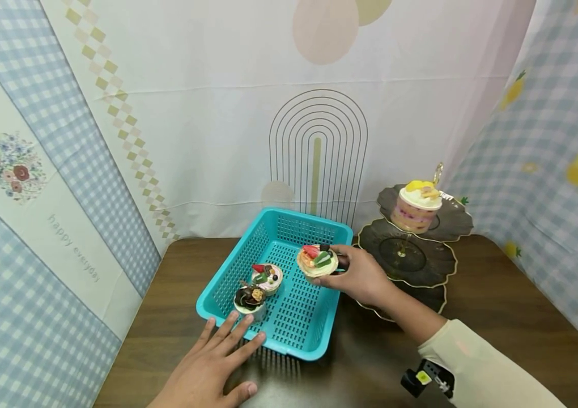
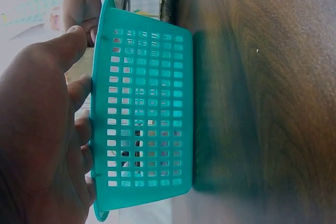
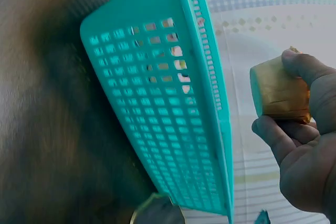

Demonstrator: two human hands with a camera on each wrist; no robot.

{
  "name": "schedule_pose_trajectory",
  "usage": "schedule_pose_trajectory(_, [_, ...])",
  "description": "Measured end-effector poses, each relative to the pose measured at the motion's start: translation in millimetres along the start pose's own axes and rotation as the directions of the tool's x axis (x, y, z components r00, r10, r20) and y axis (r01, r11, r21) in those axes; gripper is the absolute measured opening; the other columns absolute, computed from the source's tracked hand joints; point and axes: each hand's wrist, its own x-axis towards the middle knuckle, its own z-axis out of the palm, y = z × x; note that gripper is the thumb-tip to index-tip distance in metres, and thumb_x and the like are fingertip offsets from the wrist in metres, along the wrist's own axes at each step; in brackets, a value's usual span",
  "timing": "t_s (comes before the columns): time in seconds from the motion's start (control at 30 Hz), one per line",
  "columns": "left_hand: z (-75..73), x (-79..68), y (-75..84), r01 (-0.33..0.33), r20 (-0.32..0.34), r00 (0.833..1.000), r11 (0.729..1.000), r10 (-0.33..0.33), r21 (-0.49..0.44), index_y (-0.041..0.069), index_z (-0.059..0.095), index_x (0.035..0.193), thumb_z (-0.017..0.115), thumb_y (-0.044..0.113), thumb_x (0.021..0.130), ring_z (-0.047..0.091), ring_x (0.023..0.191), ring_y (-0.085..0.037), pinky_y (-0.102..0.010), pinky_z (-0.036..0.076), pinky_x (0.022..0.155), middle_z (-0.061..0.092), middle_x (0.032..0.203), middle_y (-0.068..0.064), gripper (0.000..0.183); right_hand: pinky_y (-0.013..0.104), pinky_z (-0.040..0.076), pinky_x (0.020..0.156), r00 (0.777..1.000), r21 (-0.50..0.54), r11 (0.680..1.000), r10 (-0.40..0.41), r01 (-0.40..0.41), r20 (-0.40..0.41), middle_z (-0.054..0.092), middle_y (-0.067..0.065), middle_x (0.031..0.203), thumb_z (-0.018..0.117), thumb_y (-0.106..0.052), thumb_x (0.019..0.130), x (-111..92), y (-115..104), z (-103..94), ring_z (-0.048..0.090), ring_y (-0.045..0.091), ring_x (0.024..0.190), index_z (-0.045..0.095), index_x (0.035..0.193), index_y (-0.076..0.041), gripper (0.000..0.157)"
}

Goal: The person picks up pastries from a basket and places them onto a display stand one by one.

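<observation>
My right hand (image 1: 362, 276) pinches a small fruit-topped cupcake (image 1: 318, 261) between thumb and fingers, over the right side of a turquoise plastic basket (image 1: 332, 317). The right wrist view shows the cupcake's golden-brown side (image 3: 282, 90) above the rim. My left hand (image 1: 212, 357) lies spread at the basket's near left edge, fingers straight; its fingertips meet the rim in the left wrist view. Two more cupcakes sit inside the basket at the left, a chocolate-topped one (image 1: 249, 300) in front of a cream one (image 1: 268, 277) with red and green decoration.
To the right of the basket stands a dark tiered stand (image 1: 434, 263) with gold-edged, petal-shaped plates. Its top plate bears a layered dessert cup (image 1: 413, 211) with yellow fruit. A printed cloth (image 1: 207, 141) hangs behind the brown wooden table (image 1: 166, 317).
</observation>
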Motion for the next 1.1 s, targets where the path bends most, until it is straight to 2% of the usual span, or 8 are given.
schedule_pose_trajectory(0.27, [0.5,-0.1,0.1,-0.005,-0.004,1.000,1.000,0.005,0.010,0.028,0.042,0.159,0.064,0.060,0.095,0.025,0.153,-0.030,-0.037,-0.010,0.124,0.030,0.167,-0.004,0.074,0.041,0.059,0.083,0.998,-0.115,0.993,-0.008,0.001,-0.063,0.071,0.017,0.121,0.090,-0.039,0.079,-6,6,-23.3,0.069,0.024,0.104,0.056,0.141,0.005,0.083])
schedule_pose_trajectory(0.57, [0.1,-0.5,0.6,-0.018,-0.019,1.000,0.999,0.018,0.026,0.028,0.043,0.159,0.066,0.059,0.094,0.029,0.151,-0.032,-0.038,-0.009,0.125,0.034,0.165,-0.007,0.075,0.040,0.058,0.078,0.995,-0.193,0.981,0.003,-0.022,-0.097,0.070,0.020,0.123,0.088,-0.046,0.079,-15,15,-43.8,0.068,0.026,0.103,0.055,0.142,0.006,0.088])
schedule_pose_trajectory(0.73, [0.1,-0.8,0.5,-0.021,-0.027,0.999,0.999,0.021,0.028,0.028,0.042,0.159,0.066,0.059,0.094,0.029,0.151,-0.032,-0.039,-0.008,0.125,0.034,0.165,-0.007,0.076,0.044,0.058,0.080,0.993,-0.220,0.975,-0.006,-0.020,-0.119,0.070,0.022,0.122,0.088,-0.045,0.079,-20,23,-53.7,0.069,0.027,0.103,0.056,0.140,0.007,0.087])
schedule_pose_trajectory(0.97, [0.6,-1.0,0.2,-0.020,-0.028,0.999,0.999,0.021,0.033,0.032,0.035,0.162,0.066,0.060,0.093,0.027,0.152,-0.031,-0.039,-0.006,0.125,0.030,0.167,-0.005,0.080,0.049,0.058,0.083,0.990,-0.240,0.969,0.024,-0.057,-0.137,0.066,0.027,0.127,0.087,-0.051,0.079,-27,33,-65.8,0.068,0.034,0.109,0.052,0.143,0.010,0.095])
schedule_pose_trajectory(1.1, [0.5,-0.4,0.4,-0.018,-0.033,0.999,1.000,0.019,0.022,0.029,0.041,0.159,0.067,0.060,0.093,0.027,0.152,-0.031,-0.039,-0.006,0.125,0.031,0.166,-0.005,0.077,0.051,0.057,0.085,0.989,-0.253,0.965,0.033,-0.069,-0.144,0.064,0.029,0.130,0.085,-0.053,0.080,-30,36,-73.2,0.066,0.038,0.113,0.050,0.145,0.010,0.098])
